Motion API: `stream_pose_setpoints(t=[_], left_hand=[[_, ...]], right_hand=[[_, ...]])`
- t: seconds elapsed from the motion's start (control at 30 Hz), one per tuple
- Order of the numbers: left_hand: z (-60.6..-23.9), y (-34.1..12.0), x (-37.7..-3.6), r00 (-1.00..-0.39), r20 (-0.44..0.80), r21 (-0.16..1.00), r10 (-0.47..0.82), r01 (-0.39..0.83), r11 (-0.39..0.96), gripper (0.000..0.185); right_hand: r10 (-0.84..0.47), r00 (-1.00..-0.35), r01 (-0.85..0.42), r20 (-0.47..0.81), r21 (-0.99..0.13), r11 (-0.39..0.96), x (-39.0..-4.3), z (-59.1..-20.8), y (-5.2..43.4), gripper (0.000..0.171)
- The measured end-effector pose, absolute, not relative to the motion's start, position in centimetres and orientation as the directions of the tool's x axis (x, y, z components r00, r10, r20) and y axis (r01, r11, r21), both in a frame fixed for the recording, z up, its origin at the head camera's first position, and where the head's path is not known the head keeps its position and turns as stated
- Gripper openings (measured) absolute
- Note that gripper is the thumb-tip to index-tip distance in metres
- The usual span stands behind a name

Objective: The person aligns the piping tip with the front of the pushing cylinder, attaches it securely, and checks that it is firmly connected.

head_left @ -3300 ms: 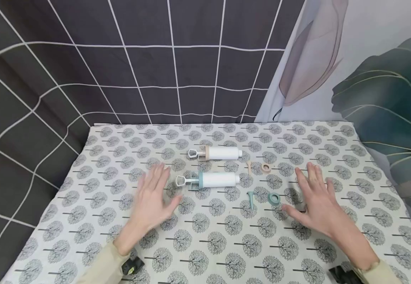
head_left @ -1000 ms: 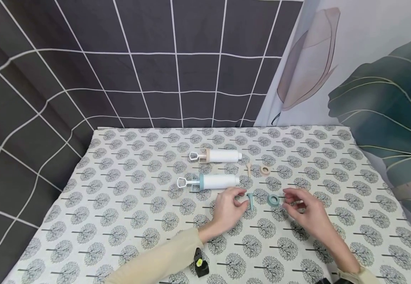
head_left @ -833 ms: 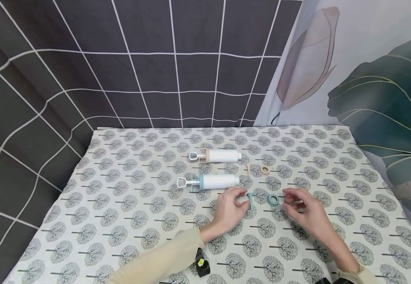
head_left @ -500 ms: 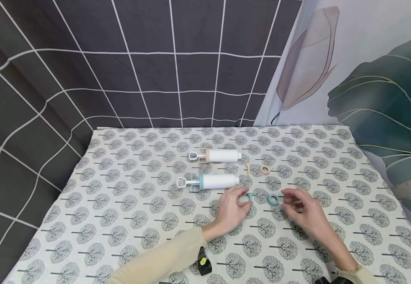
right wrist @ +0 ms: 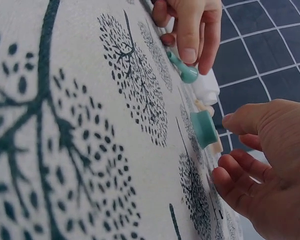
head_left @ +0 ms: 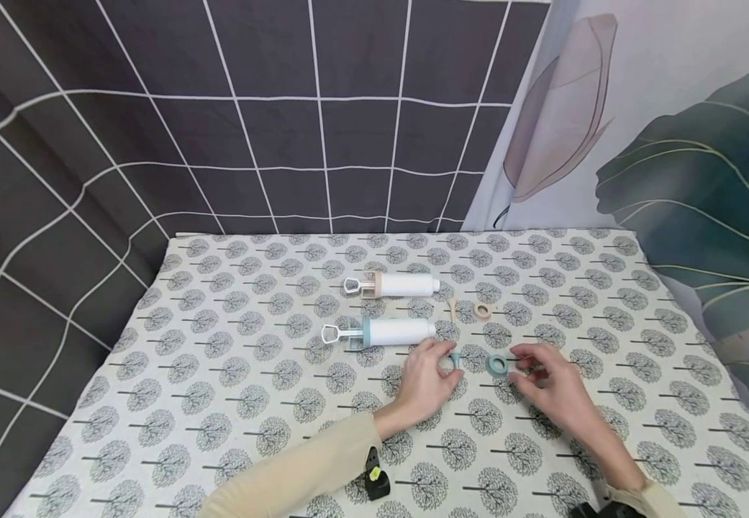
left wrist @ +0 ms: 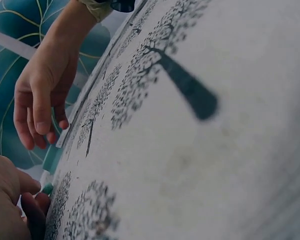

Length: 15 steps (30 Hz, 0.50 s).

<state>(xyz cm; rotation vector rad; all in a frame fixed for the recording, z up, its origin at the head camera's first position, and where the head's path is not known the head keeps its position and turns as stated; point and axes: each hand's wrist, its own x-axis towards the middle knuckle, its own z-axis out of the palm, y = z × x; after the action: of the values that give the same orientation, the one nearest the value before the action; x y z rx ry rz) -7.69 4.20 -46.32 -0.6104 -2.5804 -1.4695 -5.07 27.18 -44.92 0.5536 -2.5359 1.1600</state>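
My left hand (head_left: 427,378) hovers low with thumb and fingers curved about a small teal nozzle-like piece (head_left: 455,358) lying on the cloth. In the right wrist view those fingertips are close to the piece (right wrist: 186,73); firm contact cannot be made out. My right hand (head_left: 558,385) is at the right of a teal ring (head_left: 497,365), thumb and fingers parted. A gap shows between that hand (right wrist: 275,165) and the ring (right wrist: 204,129). Left of them lies a white syringe-like tube (head_left: 400,332) with a teal collar and pull handle.
Farther back lie a matching white tube (head_left: 406,285) with a beige collar, a beige stick-like piece (head_left: 452,309) and a beige ring (head_left: 481,311). A tree-print cloth (head_left: 251,403) covers the table. Dark gridded fabric (head_left: 283,129) hangs behind.
Both hands came in from the sides, where their fingers were spread. The left moved right to the teal nozzle-like piece, the right closer to the teal ring. The things on the cloth stayed put.
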Motion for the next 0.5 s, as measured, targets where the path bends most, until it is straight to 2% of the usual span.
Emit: stream_pose_setpoints(t=[0.23, 0.5], left_hand=[[-46.36, 4.19, -7.85, -0.912, 0.261, 0.792, 0.316, 0.39, 0.471, 0.044], [-46.14, 4.17, -8.15, -0.913, 0.226, 0.767, 0.338, 0.381, 0.516, 0.043]], right_hand=[[-0.222, -0.888, -0.448, 0.403, -0.653, 0.611, -5.2, -45.17, 26.97, 0.052], [-0.262, -0.882, -0.459, 0.392, -0.583, 0.67, -5.83, -45.51, 26.83, 0.052]])
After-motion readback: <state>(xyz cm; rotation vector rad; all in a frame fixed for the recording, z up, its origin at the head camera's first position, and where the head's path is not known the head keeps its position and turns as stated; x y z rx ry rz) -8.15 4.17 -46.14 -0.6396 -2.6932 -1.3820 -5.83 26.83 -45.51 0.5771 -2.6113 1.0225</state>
